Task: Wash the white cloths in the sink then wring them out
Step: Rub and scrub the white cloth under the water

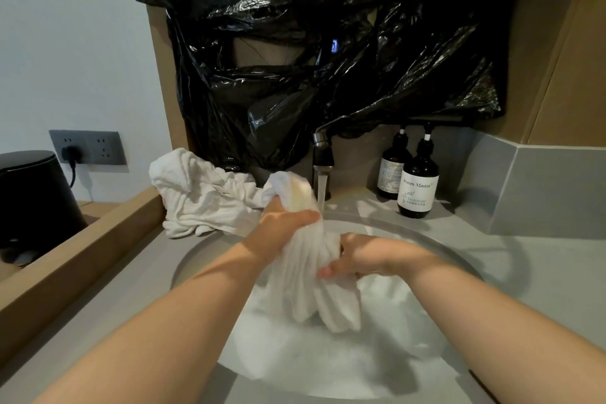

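— Any writing legible here?
— "Room Master", on the label of the front pump bottle (417, 188). The smaller lines beneath are too fine, as is the rear bottle (391, 172) label.

Dim room, soft light. The white cloth (314, 272), gripped between the left hand (282, 226) and right hand (370, 256), is the brightest thing here, nearly blown out, its folds faint. Below the hands the sink (436, 243) washes into a pale blur; water or foam, hard to say. Glare streaks glint on the black plastic (328, 43) above the hands. A soft curved shadow lies on the counter (541, 272) right of the right hand, so light arrives from the left. Far left of the left hand, the dark container (32, 193) sinks into gloom. The bottle label (416, 187) reads sharp. Edges bow, forearms stretch towards the bottom corners.
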`<move>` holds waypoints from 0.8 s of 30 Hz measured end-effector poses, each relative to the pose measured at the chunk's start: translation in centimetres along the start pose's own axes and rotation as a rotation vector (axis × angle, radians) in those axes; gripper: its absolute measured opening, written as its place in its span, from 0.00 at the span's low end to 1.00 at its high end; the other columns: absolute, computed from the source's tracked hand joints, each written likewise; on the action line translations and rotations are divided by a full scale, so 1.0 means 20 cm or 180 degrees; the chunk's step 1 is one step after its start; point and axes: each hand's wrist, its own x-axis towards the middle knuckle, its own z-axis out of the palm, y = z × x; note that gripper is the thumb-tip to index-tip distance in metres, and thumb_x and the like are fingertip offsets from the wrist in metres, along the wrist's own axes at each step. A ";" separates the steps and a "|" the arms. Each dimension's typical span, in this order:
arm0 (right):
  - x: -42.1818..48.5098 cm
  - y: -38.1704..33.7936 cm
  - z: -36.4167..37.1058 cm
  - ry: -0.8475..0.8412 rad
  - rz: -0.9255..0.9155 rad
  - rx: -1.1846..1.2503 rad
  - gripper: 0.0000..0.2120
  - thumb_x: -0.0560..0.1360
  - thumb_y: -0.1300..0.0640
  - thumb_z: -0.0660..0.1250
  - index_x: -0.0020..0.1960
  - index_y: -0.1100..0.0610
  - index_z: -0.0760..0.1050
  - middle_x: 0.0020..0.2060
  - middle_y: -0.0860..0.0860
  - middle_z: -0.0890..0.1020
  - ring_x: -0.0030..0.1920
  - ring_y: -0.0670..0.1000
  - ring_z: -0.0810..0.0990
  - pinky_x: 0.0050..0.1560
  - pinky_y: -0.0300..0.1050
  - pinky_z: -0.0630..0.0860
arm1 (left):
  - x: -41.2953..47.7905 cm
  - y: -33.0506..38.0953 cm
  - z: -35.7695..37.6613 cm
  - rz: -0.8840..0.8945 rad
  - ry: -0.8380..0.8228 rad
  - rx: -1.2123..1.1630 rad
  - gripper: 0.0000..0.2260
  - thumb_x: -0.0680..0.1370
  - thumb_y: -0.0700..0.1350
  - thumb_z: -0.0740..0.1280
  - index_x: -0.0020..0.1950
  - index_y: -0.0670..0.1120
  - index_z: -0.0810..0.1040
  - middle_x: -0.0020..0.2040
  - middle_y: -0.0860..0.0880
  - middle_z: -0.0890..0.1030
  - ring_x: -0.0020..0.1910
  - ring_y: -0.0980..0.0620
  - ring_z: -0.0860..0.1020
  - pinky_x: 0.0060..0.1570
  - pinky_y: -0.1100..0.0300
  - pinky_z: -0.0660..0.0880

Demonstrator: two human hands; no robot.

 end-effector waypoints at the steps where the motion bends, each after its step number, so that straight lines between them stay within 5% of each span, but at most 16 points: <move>1: -0.01 0.03 -0.01 -0.0383 -0.0023 0.0470 0.15 0.73 0.53 0.73 0.57 0.55 0.76 0.52 0.52 0.82 0.54 0.52 0.81 0.52 0.46 0.78 | -0.01 0.01 -0.02 -0.0099 -0.0238 -0.0103 0.28 0.64 0.49 0.77 0.61 0.44 0.76 0.52 0.41 0.82 0.49 0.44 0.83 0.49 0.47 0.81; 4: -0.03 0.09 -0.08 -0.0729 0.0104 0.1455 0.19 0.77 0.50 0.67 0.64 0.58 0.71 0.57 0.56 0.79 0.56 0.54 0.79 0.59 0.53 0.75 | -0.05 0.07 -0.08 -0.0417 -0.0852 -0.0432 0.22 0.63 0.42 0.71 0.57 0.38 0.79 0.45 0.40 0.83 0.42 0.44 0.83 0.42 0.55 0.80; 7: 0.00 0.14 -0.14 0.0141 0.0437 0.2566 0.24 0.79 0.39 0.55 0.69 0.53 0.64 0.60 0.61 0.77 0.55 0.58 0.79 0.56 0.59 0.74 | -0.07 0.08 -0.09 -0.0482 -0.1350 -0.0294 0.25 0.57 0.39 0.71 0.55 0.38 0.79 0.42 0.42 0.83 0.38 0.47 0.82 0.40 0.58 0.79; 12: 0.09 0.13 -0.09 0.0223 0.0335 0.3217 0.38 0.74 0.27 0.45 0.62 0.54 0.76 0.51 0.55 0.83 0.51 0.56 0.81 0.58 0.59 0.73 | -0.06 0.09 -0.06 -0.0592 -0.1651 -0.0347 0.16 0.60 0.38 0.69 0.47 0.38 0.78 0.32 0.46 0.83 0.29 0.52 0.81 0.30 0.63 0.77; 16: 0.10 0.02 -0.06 0.0904 0.0076 0.3685 0.25 0.77 0.36 0.59 0.57 0.55 0.79 0.49 0.56 0.85 0.54 0.58 0.81 0.56 0.59 0.77 | -0.01 0.06 -0.07 -0.0586 -0.1508 -0.0614 0.17 0.72 0.46 0.72 0.57 0.40 0.76 0.37 0.47 0.84 0.35 0.53 0.83 0.35 0.61 0.78; 18: 0.11 0.01 -0.06 0.1138 0.0161 0.3644 0.16 0.78 0.47 0.63 0.58 0.56 0.78 0.48 0.56 0.84 0.50 0.58 0.82 0.51 0.58 0.79 | 0.01 0.04 -0.08 -0.0658 -0.1307 -0.0737 0.15 0.79 0.52 0.64 0.56 0.41 0.78 0.39 0.47 0.84 0.37 0.53 0.83 0.36 0.62 0.79; 22: 0.12 0.00 -0.03 0.0992 0.0360 0.3601 0.16 0.76 0.57 0.59 0.62 0.59 0.74 0.53 0.60 0.81 0.53 0.61 0.81 0.54 0.62 0.78 | 0.05 -0.01 -0.06 -0.0708 -0.0829 -0.0819 0.34 0.72 0.65 0.68 0.66 0.40 0.75 0.58 0.40 0.82 0.59 0.44 0.80 0.64 0.50 0.73; 24: 0.12 -0.04 -0.01 0.0905 0.0396 0.3718 0.17 0.73 0.61 0.57 0.60 0.62 0.73 0.54 0.62 0.80 0.55 0.64 0.80 0.58 0.67 0.74 | 0.03 0.00 -0.06 -0.0717 -0.0756 -0.0889 0.34 0.72 0.65 0.68 0.66 0.40 0.75 0.59 0.37 0.81 0.60 0.41 0.79 0.66 0.47 0.72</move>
